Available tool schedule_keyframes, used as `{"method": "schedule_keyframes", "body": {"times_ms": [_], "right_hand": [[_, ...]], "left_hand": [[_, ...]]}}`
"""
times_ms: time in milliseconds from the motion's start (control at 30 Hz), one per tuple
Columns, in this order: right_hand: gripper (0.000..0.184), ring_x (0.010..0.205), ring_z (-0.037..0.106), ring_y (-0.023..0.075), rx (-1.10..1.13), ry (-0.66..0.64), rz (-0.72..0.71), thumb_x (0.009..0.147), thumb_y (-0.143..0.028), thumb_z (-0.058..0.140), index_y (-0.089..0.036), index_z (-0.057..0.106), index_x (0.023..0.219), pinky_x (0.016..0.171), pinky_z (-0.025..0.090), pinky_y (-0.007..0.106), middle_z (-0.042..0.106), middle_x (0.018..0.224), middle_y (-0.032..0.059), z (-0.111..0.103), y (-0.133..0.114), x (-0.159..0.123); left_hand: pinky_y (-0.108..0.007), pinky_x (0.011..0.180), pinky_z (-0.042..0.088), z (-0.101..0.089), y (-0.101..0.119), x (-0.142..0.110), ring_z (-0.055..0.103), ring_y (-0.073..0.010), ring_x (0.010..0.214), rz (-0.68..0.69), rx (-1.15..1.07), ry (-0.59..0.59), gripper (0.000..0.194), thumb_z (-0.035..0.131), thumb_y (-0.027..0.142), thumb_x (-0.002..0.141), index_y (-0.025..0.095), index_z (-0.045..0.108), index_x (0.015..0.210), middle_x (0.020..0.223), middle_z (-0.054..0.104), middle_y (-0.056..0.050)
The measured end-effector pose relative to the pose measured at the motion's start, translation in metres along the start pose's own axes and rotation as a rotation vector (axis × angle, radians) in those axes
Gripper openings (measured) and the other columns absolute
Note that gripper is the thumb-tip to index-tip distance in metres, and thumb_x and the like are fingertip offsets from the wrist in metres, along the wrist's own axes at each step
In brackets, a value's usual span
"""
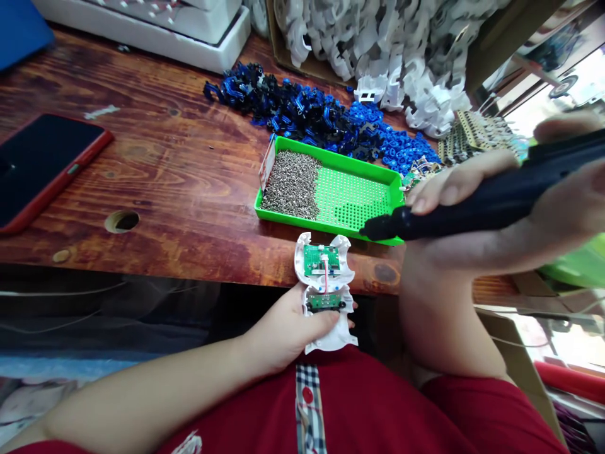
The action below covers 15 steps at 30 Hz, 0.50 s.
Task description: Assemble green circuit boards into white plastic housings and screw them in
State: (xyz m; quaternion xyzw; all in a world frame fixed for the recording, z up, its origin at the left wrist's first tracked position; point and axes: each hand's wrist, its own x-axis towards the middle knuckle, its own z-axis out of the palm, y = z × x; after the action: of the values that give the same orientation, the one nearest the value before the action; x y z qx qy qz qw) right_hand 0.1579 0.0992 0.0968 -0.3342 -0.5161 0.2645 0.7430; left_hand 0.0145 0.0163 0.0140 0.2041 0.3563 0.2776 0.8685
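Observation:
My left hand (302,325) is closed around a white plastic housing (333,334), its thumb lying across the lower half. Two green circuit boards sit in the housing: an upper board (314,258) and a smaller lower board (326,301), joined by a thin red and white cable. My right hand (496,208) grips a black electric screwdriver (472,208), held level with its tip pointing left. That tip is over the near right edge of a green perforated tray (326,221), just above and right of the housing. Small metal screws (290,183) fill the tray's left part.
Behind the tray lie a heap of blue and black parts (302,107) and small blue pieces (406,148). White shells (378,44) spill from a cardboard box. A red-cased phone (47,167), a table hole (121,221) and white foam trays (189,47) are on the left.

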Motion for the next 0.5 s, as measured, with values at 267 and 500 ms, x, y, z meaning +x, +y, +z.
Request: {"method": "schedule_keyframes", "body": {"times_ms": [267,500], "right_hand": [[0.025,0.035,0.04,0.0075,-0.038,-0.032,-0.096,0.076,-0.048,0.06,-0.027,0.049,0.084,0.033,0.032,0.024,0.043,0.049,-0.0076,0.017,0.062,0.016],[0.023,0.036,0.042,0.0079,-0.018,-0.053,-0.06,0.077,-0.044,0.06,-0.027,0.047,0.084,0.034,0.034,0.023,0.046,0.05,-0.0081,0.015,0.067,0.014]], "left_hand": [[-0.029,0.07,0.052,0.004,0.003,-0.004,0.067,-0.0192,0.075,0.017,-0.084,0.043,0.037,0.077,0.013,0.061,0.012,0.065,0.095,0.087,0.071,-0.008],[-0.032,0.073,0.053,0.002,0.004,-0.002,0.068,-0.0219,0.08,0.015,-0.119,0.038,0.039,0.077,0.012,0.061,0.014,0.065,0.099,0.094,0.071,-0.008]]}}
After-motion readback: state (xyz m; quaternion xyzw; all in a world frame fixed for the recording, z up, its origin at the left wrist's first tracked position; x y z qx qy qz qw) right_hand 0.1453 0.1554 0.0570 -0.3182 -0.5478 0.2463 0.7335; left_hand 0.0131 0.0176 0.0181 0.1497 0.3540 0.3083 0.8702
